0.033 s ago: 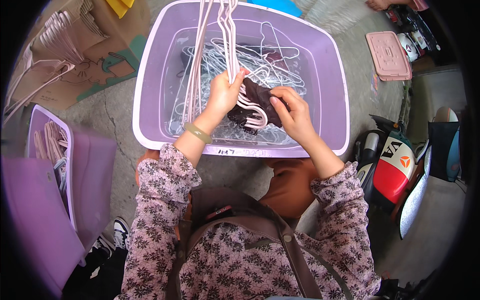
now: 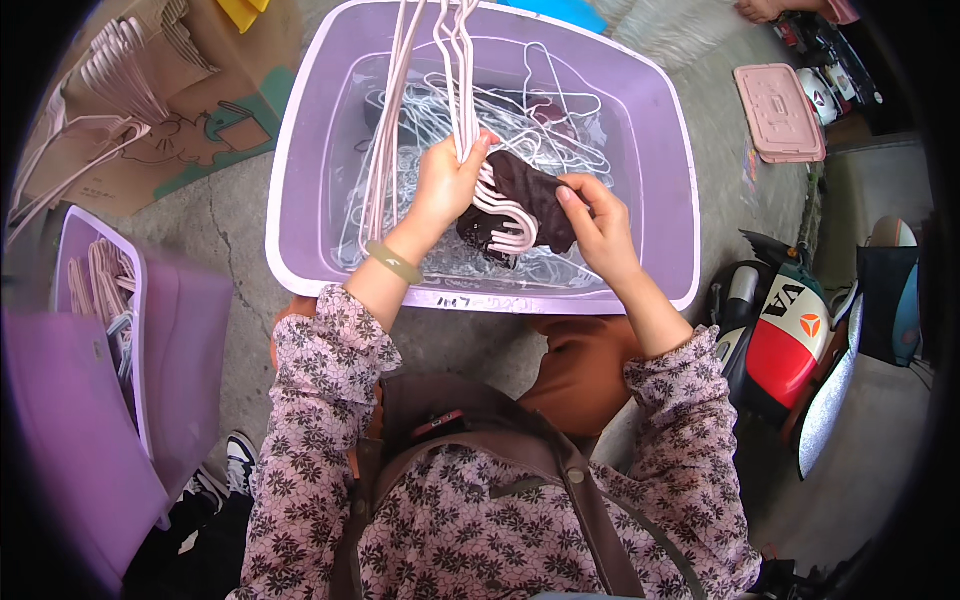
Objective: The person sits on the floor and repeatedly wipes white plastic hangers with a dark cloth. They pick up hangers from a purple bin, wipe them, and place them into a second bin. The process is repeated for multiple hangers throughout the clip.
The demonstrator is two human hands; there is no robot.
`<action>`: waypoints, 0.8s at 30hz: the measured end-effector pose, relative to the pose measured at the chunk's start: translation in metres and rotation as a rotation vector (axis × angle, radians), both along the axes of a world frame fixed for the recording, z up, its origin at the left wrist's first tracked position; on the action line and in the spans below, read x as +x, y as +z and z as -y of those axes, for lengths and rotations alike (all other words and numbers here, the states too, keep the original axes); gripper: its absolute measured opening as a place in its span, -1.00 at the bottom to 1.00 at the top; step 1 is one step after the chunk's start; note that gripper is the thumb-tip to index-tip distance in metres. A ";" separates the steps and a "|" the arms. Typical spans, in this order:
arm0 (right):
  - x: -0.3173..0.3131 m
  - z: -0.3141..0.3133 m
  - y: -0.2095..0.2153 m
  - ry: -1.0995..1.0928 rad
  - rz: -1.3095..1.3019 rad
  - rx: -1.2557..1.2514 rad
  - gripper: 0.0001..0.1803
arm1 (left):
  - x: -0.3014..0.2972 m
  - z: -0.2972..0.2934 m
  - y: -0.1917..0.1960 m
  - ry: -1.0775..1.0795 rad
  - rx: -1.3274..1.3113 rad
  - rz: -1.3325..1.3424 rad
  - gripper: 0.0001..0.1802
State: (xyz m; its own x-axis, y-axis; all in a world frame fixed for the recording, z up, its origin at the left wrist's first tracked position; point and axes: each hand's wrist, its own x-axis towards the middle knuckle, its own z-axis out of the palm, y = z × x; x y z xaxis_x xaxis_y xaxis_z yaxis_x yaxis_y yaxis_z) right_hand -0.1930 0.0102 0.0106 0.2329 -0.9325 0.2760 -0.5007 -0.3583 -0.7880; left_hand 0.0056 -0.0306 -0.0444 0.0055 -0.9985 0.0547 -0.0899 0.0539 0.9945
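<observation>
My left hand (image 2: 449, 180) is closed round the necks of several pale pink clothes hangers (image 2: 462, 75) above the tub. Their curved hooks (image 2: 515, 235) stick out below my fist, bunched side by side. A dark brown cloth (image 2: 528, 190) lies behind and beside the hooks. Between thumb and fingers, my right hand (image 2: 598, 222) pinches the cloth's right edge and stretches it out. Beneath is a purple tub (image 2: 650, 180) holding water and a tangle of white wire hangers (image 2: 560, 140). Something dark lies underwater there, too blurred to name.
At the left, a purple bin (image 2: 185, 340) holds more pink hangers, and behind it a cardboard box (image 2: 190, 165) has hangers over its edge. Another person's shoe (image 2: 242, 465) shows beside the bin. A red and white scooter (image 2: 790, 340) and a pink lid (image 2: 780, 112) are at the right.
My right hand has shifted slightly right, its fingers now at the cloth's edge, and the cloth is drawn out wider and flatter. My left hand keeps its hold on the hangers.
</observation>
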 end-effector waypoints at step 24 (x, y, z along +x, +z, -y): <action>-0.044 0.037 -0.168 0.000 0.002 0.827 -0.58 | 0.053 0.027 0.052 0.007 -0.048 -0.849 -0.54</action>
State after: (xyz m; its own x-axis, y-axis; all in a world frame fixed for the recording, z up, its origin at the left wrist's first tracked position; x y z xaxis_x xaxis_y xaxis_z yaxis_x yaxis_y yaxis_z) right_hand -0.2369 -0.0272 -0.1573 0.2328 -0.8350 -0.4986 -0.4987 0.3377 -0.7983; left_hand 0.0583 -0.0576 0.0075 0.0704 -0.9950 0.0713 0.6854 0.1002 0.7213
